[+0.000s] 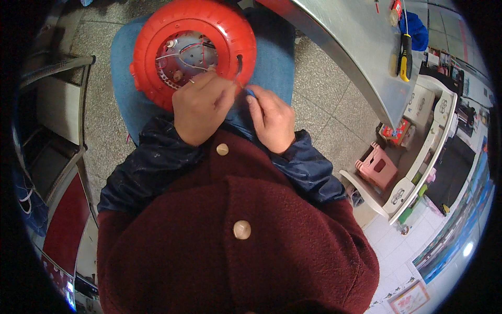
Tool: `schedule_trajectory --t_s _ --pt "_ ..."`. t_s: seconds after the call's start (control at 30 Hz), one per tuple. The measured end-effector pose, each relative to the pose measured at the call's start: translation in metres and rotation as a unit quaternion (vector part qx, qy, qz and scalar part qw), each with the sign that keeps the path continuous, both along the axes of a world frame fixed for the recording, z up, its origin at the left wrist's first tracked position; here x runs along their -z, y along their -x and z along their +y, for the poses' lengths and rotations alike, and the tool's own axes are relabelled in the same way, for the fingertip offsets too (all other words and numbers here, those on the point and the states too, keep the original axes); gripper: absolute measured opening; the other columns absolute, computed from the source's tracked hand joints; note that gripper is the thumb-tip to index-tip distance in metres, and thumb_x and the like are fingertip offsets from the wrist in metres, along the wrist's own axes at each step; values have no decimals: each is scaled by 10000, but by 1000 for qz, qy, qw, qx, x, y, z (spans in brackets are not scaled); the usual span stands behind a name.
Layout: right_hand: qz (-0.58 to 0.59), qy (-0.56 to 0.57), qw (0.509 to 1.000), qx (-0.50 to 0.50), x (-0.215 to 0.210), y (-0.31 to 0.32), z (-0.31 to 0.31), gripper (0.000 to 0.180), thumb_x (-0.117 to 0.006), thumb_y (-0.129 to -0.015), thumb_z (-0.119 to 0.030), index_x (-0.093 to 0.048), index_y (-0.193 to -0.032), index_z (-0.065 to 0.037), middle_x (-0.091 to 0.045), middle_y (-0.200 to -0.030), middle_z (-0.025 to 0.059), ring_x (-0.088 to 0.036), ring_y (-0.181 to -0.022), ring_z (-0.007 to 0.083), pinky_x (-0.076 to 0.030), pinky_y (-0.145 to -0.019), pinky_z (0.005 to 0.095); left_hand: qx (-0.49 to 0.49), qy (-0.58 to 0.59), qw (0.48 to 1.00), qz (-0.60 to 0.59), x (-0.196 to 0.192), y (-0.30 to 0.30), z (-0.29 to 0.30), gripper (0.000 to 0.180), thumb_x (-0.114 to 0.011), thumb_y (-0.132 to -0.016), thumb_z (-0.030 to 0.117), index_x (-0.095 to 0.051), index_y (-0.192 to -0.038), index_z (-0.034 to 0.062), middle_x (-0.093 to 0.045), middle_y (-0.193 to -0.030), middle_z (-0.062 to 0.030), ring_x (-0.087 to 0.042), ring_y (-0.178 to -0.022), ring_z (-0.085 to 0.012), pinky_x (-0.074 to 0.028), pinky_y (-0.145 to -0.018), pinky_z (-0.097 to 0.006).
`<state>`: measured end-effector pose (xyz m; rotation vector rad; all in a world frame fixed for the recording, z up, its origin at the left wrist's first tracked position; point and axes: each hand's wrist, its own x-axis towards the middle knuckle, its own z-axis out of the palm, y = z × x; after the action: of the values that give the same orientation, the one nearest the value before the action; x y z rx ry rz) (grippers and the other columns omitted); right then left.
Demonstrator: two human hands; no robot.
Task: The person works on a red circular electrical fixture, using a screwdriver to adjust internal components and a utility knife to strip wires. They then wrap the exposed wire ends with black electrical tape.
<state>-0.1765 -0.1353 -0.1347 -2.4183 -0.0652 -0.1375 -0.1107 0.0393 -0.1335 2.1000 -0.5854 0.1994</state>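
A round red plastic housing (149,60) rests on my lap, tilted up against my jeans. Through its central opening show a metal plate (209,53) with holes and several thin wires (184,64), some white and some red. At the housing's near right rim, my left hand (203,107) is closed in a pinch, its fingertips slightly blurred; what they grip is hidden. Just right of it, my right hand (272,120) is closed on a small blue object (250,92) between thumb and fingers. Too little of that object shows to tell its kind.
A metal-topped table (350,42) reaches in from the upper right, bearing a yellow-and-black screwdriver (405,60) and a blue cloth (417,31). Beyond its corner stand a pink plastic stool (377,166) and a white cabinet (423,175). A metal-framed rack (81,104) is at the left.
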Motion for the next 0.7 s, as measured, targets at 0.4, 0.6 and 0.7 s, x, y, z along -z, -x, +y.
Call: schedule_trajectory --t_s 0.4,0.6,0.7 --pt "-4 14 1000 -7 -3 -1 0 195 -669 -935 -146 -675 -1115 -72 -646 -841 135 -655 -757 347 -520 -662 428 -1 10 1000 18 2 1 2 124 -695 -774 -11 -596 -780 63 -587 -738 -117 -631 -692 -333 -513 -599 -414" --pt "-5 6 1000 -12 3 5 -9 203 -682 -922 -135 -677 -1109 -56 -655 -856 148 -659 -767 350 -527 -674 417 1 18 999 34 1 1 2 124 -700 -771 -8 -604 -787 70 -594 -739 -108 -636 -690 -320 -511 -597 -408" --pt "13 -37 999 -10 4 14 -15 193 -689 -921 -124 -683 -1096 -42 -671 -877 149 -669 -774 328 -534 -692 394 -3 35 998 54 0 -1 2 118 -704 -781 5 -612 -796 77 -600 -746 -95 -641 -696 -308 -511 -600 -403"
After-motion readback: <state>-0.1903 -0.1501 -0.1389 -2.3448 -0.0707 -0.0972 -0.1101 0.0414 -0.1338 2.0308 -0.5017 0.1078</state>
